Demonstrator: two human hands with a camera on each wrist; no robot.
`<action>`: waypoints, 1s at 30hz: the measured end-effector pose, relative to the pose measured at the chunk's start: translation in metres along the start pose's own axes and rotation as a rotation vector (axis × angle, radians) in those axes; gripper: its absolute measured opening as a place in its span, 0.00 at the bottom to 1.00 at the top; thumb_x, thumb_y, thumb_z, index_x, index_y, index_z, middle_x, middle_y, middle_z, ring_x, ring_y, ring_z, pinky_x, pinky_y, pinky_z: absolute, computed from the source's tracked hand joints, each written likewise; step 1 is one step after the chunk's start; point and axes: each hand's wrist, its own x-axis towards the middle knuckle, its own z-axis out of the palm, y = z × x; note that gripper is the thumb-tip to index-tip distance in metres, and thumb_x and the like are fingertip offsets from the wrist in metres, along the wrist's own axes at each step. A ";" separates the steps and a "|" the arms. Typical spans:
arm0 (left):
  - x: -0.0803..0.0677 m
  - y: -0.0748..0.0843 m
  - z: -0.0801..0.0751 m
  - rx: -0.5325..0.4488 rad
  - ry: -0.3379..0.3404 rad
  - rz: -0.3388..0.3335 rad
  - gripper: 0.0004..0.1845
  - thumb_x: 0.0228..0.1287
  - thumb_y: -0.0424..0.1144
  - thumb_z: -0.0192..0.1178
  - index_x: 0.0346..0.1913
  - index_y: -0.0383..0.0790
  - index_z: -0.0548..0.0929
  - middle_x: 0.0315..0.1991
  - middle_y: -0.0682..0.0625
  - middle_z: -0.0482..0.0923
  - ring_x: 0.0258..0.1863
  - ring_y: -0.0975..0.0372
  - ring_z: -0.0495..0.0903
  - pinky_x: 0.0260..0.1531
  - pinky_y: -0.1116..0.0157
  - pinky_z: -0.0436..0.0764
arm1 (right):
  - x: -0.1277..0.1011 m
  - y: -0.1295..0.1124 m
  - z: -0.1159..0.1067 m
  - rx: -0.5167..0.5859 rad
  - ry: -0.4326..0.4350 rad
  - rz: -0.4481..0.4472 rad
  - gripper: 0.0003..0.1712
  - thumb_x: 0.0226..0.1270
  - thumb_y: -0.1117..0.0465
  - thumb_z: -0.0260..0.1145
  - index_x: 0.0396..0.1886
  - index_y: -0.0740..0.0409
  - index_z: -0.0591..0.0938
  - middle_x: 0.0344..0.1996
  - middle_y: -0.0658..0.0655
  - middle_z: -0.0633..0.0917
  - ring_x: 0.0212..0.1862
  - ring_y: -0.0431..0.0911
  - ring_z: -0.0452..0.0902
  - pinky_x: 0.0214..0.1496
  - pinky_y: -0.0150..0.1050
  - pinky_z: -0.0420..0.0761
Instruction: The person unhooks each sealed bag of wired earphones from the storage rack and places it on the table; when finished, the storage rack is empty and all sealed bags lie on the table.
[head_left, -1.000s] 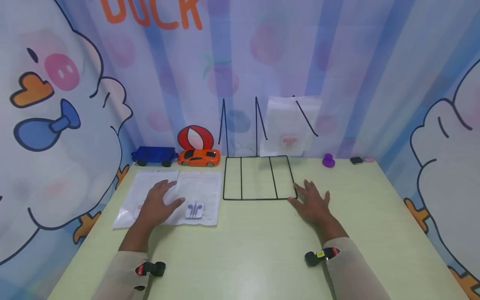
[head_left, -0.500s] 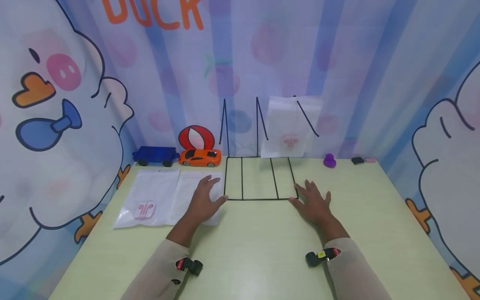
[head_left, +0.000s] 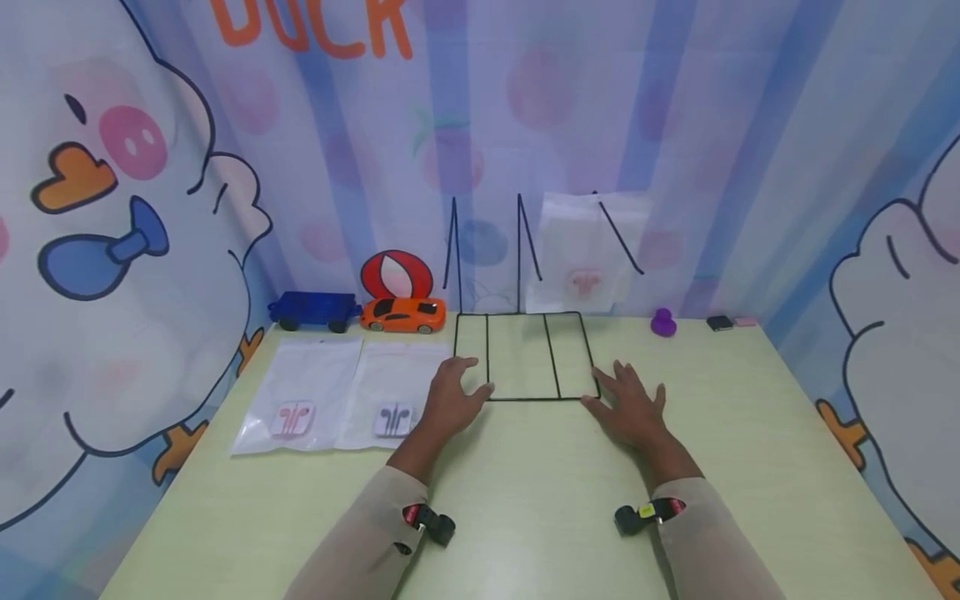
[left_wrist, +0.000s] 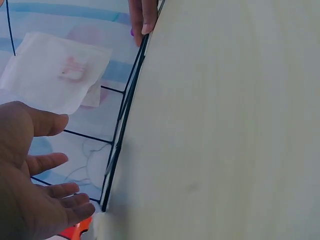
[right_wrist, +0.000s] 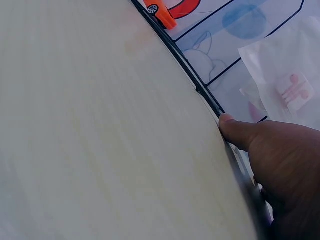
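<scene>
A black wire rack (head_left: 552, 358) stands on the table, its base lying flat and its prongs rising at the back. A white bag (head_left: 573, 246) with a pink earphone case hangs on the rightmost prong. My left hand (head_left: 448, 400) hovers with spread fingers by the rack's front left corner, holding nothing. The fingers of my right hand (head_left: 632, 412) touch the front right corner, with its thumb (right_wrist: 237, 131) on the wire. Two white bags lie flat to the left: one (head_left: 311, 375) bears a pink earphone case, the other (head_left: 401, 375) a grey one.
A blue toy wagon (head_left: 315, 311) and an orange toy car (head_left: 403, 315) stand at the table's back left. At the back right are a purple knob-shaped object (head_left: 663, 322), a small black piece (head_left: 719, 322) and a small pink piece (head_left: 745, 322). A printed curtain hangs behind.
My left hand has moved right, from above the flat bags to the rack's front left corner, uncovering both earphone cases. My right hand has stayed at the rack's right corner.
</scene>
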 end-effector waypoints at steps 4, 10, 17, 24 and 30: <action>0.003 0.000 0.009 -0.019 -0.017 -0.022 0.31 0.74 0.42 0.70 0.75 0.35 0.78 0.78 0.35 0.71 0.81 0.42 0.69 0.82 0.41 0.67 | -0.001 -0.001 -0.002 0.003 0.001 0.000 0.41 0.85 0.37 0.58 0.87 0.50 0.66 0.89 0.69 0.52 0.90 0.69 0.39 0.81 0.82 0.26; 0.005 -0.006 0.016 -0.011 -0.040 0.009 0.33 0.74 0.42 0.70 0.76 0.33 0.76 0.79 0.32 0.69 0.82 0.39 0.65 0.83 0.39 0.64 | -0.002 0.001 -0.001 0.003 0.002 -0.003 0.41 0.84 0.37 0.58 0.87 0.50 0.66 0.89 0.69 0.52 0.90 0.69 0.39 0.81 0.83 0.26; 0.005 -0.014 0.025 0.127 -0.140 0.050 0.37 0.76 0.46 0.66 0.81 0.34 0.71 0.86 0.28 0.57 0.88 0.31 0.44 0.87 0.34 0.51 | -0.002 0.000 0.000 0.002 0.004 -0.004 0.41 0.84 0.36 0.58 0.87 0.50 0.66 0.89 0.69 0.51 0.90 0.69 0.39 0.81 0.83 0.26; 0.007 -0.022 0.032 0.235 -0.175 0.088 0.39 0.75 0.48 0.66 0.82 0.35 0.69 0.86 0.28 0.57 0.87 0.28 0.48 0.86 0.32 0.51 | -0.001 0.002 0.002 -0.006 0.002 -0.005 0.41 0.84 0.36 0.58 0.86 0.50 0.67 0.89 0.70 0.52 0.90 0.69 0.40 0.81 0.84 0.26; 0.004 -0.022 0.032 0.299 -0.208 0.114 0.41 0.74 0.52 0.65 0.83 0.36 0.68 0.86 0.28 0.55 0.87 0.29 0.47 0.86 0.31 0.49 | 0.001 0.004 0.002 -0.004 0.001 -0.006 0.42 0.84 0.35 0.58 0.87 0.49 0.66 0.89 0.69 0.52 0.90 0.69 0.39 0.81 0.83 0.25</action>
